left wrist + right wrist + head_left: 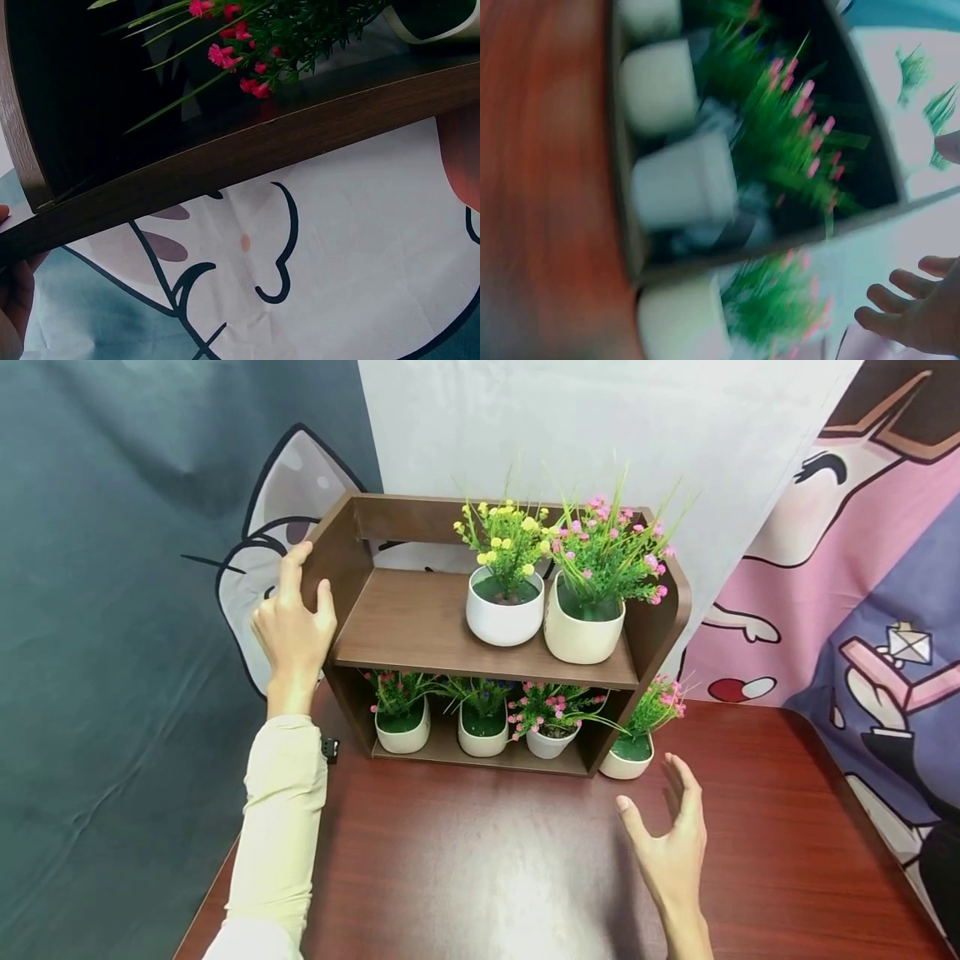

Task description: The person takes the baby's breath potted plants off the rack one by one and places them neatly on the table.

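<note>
Left hand point(292, 625): grasping the left side panel of the brown shelf point(405, 618), thumb on the inner side, fingers on the outer. Right hand point(678, 852): released, thumb and fingers spread, holding nothing, in front of the shelf's right end and near the lone plant there.

Surface: a reddish-brown, glossy table point(465, 860). The shelf stands toward its far edge, well apart from the far right corner. Cloths hang behind and at the sides: grey-green point(112, 610), white point(600, 435) and printed pink point(817, 593).

Count: one shelf of two tiers; six potted plants. Upper board, right half, two: yellow-flowered plant point(504, 610), white pot; large pink-flowered plant point(585, 635), cream pot, by the right panel. Lower board, three in a row: left plant point(405, 739), middle plant point(483, 742), right plant point(550, 745). On the table, one: outer plant point(628, 764), just beside the shelf's right panel, which separates it from the lower row.

Also noted: a small black object point(330, 749) beside the left sleeve point(285, 802). The upper board partly hides the lower plants' tops. The right wrist view is blurred.
</note>
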`<act>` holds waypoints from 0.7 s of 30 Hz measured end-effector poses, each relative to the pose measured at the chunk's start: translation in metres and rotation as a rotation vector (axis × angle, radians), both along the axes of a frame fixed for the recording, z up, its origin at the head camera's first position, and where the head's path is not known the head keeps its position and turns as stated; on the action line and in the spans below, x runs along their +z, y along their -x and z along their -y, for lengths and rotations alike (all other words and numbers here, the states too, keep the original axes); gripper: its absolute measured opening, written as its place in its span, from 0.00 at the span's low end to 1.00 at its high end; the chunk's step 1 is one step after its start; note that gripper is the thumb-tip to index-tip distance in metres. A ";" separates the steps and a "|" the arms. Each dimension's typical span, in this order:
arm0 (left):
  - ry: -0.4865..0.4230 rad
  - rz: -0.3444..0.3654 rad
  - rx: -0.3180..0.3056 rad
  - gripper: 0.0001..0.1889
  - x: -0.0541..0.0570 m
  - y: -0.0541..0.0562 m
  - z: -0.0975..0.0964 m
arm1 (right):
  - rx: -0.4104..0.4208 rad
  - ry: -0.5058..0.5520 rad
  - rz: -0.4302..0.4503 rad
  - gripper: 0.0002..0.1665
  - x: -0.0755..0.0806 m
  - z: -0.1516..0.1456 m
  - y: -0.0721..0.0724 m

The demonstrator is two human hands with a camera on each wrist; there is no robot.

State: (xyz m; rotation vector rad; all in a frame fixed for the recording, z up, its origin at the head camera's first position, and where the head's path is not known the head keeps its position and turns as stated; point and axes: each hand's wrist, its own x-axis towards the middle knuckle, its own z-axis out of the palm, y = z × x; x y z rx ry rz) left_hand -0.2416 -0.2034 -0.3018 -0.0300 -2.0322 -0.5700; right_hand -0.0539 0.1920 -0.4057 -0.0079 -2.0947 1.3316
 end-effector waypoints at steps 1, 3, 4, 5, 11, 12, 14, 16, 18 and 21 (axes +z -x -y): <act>0.001 0.000 -0.003 0.20 0.000 0.000 -0.001 | 0.020 0.020 -0.020 0.44 0.008 0.007 -0.001; -0.002 -0.002 -0.002 0.20 0.001 0.001 -0.002 | 0.076 0.056 -0.060 0.43 0.022 0.022 -0.003; -0.001 -0.004 -0.002 0.20 0.001 0.001 -0.002 | 0.107 0.072 -0.087 0.43 0.026 0.029 -0.002; -0.001 -0.006 -0.001 0.20 0.001 0.001 -0.003 | 0.138 0.084 -0.114 0.43 0.030 0.036 0.000; 0.000 -0.009 -0.006 0.20 0.001 0.001 -0.002 | 0.278 0.058 -0.185 0.45 0.050 0.075 0.018; -0.001 -0.010 -0.007 0.20 0.001 0.002 -0.002 | 0.290 0.050 -0.184 0.46 0.052 0.080 0.024; -0.007 -0.010 -0.011 0.20 0.002 0.002 -0.002 | 0.305 0.046 -0.193 0.47 0.056 0.089 0.037; -0.011 -0.010 -0.011 0.20 0.002 0.002 -0.002 | 0.302 0.037 -0.196 0.48 0.061 0.096 0.051; -0.012 -0.012 -0.011 0.20 0.002 0.002 -0.001 | 0.287 0.021 -0.182 0.49 0.069 0.103 0.063; -0.011 -0.013 -0.012 0.20 0.001 0.002 -0.001 | 0.247 -0.007 -0.109 0.51 0.080 0.111 0.079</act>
